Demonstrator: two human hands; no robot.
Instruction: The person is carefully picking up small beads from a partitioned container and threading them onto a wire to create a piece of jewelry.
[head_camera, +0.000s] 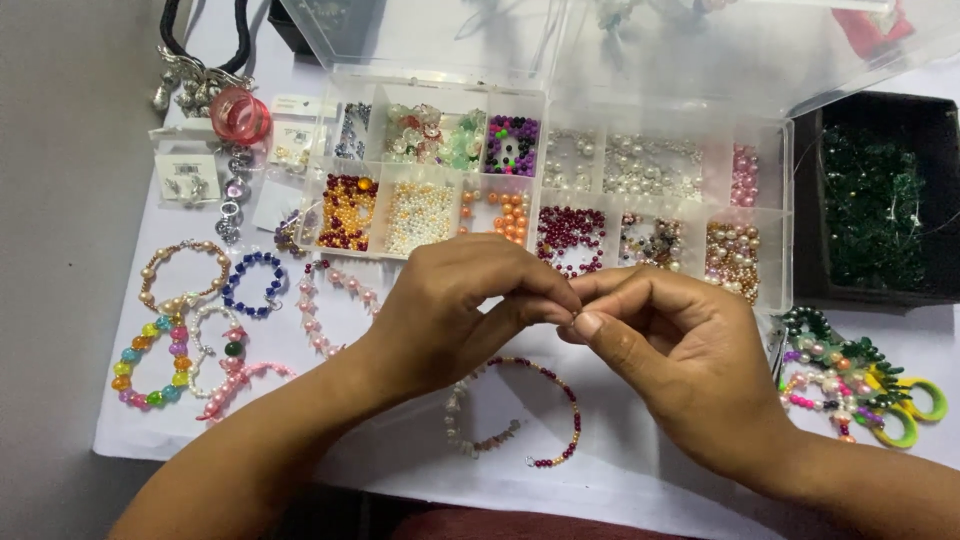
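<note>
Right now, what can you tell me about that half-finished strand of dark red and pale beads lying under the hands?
The beaded strand of dark red and pale beads lies on the white cloth in an open loop. One side carries small, glossy, dark red round beads, the other pale, irregular chip-like beads. Its ends are not joined. It rests flat below the left hand and right hand, partly hidden by them; whether it reaches their pinched fingertips cannot be told.
</note>
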